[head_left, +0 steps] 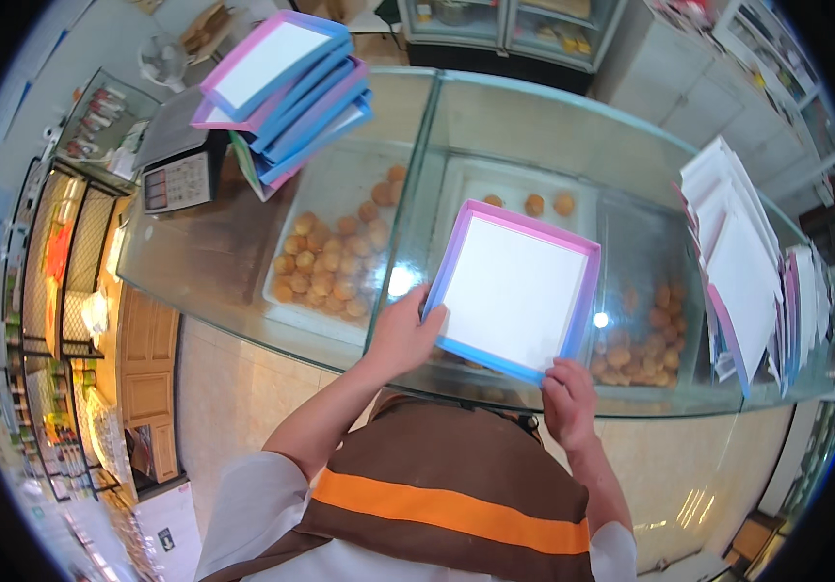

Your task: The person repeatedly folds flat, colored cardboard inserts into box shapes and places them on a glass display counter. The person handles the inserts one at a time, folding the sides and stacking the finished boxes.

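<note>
A shallow square box tray, white inside with pink and blue walls, is held over the glass counter. My left hand grips its near left edge, thumb over the wall. At the near right corner, my right hand pinches the box wall with curled fingers. Nothing lies inside the tray. To the far left stands a leaning stack of similar pink and blue trays. Flat unfolded cardboard sheets stand in a pile at the right end of the counter.
Under the glass counter top, round brown pastries fill a white tray at left, with more pastries at right. A weighing scale sits at the far left. Shelves and a wooden cabinet stand to the left.
</note>
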Available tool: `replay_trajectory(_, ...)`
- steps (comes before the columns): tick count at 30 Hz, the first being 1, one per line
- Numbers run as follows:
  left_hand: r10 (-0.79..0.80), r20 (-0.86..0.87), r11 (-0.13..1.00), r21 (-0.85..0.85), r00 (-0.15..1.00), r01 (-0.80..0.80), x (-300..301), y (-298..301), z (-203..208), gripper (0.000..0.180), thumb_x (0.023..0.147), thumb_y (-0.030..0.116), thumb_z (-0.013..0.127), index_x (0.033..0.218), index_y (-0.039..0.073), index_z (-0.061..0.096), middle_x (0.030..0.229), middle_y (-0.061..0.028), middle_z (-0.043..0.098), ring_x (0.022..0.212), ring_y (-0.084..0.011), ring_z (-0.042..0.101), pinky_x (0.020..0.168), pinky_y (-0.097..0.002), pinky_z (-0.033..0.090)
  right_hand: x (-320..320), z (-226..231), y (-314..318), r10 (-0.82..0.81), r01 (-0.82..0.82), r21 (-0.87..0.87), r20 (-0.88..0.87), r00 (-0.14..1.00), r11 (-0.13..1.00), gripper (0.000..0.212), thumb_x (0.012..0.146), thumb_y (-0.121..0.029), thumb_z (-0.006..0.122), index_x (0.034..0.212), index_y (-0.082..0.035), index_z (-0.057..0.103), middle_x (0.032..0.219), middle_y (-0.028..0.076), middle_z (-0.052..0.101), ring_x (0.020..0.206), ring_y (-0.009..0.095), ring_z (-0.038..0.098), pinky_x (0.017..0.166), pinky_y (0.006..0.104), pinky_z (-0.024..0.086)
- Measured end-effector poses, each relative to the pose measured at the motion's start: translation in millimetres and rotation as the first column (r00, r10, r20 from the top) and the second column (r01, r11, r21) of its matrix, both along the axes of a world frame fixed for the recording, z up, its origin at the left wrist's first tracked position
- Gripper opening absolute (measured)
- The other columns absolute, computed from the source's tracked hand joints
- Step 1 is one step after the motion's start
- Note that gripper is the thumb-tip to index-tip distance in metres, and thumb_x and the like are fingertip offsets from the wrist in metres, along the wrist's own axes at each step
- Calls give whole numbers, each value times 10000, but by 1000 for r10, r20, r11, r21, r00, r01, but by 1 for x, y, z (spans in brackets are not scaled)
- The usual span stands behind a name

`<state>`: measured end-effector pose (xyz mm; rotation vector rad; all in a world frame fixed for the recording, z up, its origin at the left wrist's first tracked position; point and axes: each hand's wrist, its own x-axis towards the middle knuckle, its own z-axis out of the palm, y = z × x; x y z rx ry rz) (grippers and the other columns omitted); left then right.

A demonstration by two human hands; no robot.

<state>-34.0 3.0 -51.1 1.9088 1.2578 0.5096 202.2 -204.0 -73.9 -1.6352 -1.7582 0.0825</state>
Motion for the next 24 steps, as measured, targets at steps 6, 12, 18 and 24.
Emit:
replay_trajectory(6,368,552,919,-339,748,-201,-41,26,25,217,1013,143,555,1184,23,616,764,5,602,560,-73,547,473,-242,441,-39,42,32,-133,134,153,-12,991,979,493,773,-13,759,1240,-62,609,1340,219,564,1237,426,556,1026,502,472)
replay_trajectory(12,423,780,753,-19,461,-658,-91,187,144,189,895,16,502,1072,20,568,834,-51,594,537,-117,508,482,-275,420,-37,43,32,-275,282,86,-83,958,956,591,760,-13,765,1311,-19,550,1352,245,549,1202,428,551,1017,492,464)
replay_trajectory(18,589,491,657,174,643,-734,-150,335,136,329,906,125,568,1198,-10,639,949,-119,677,748,-190,632,650,-331,514,-52,21,20,-296,297,-7,-113,949,955,547,787,-14,744,1302,-5,560,1343,243,547,1223,410,545,1030,468,460)
replay_trajectory(24,550,509,610,297,662,-735,-121,300,98,333,1008,250,590,1120,-48,687,934,-155,727,825,-239,658,781,-387,515,-28,27,3,-541,543,3,-73,838,840,544,776,-57,768,1290,-41,588,1317,202,580,1206,398,560,1002,466,479)
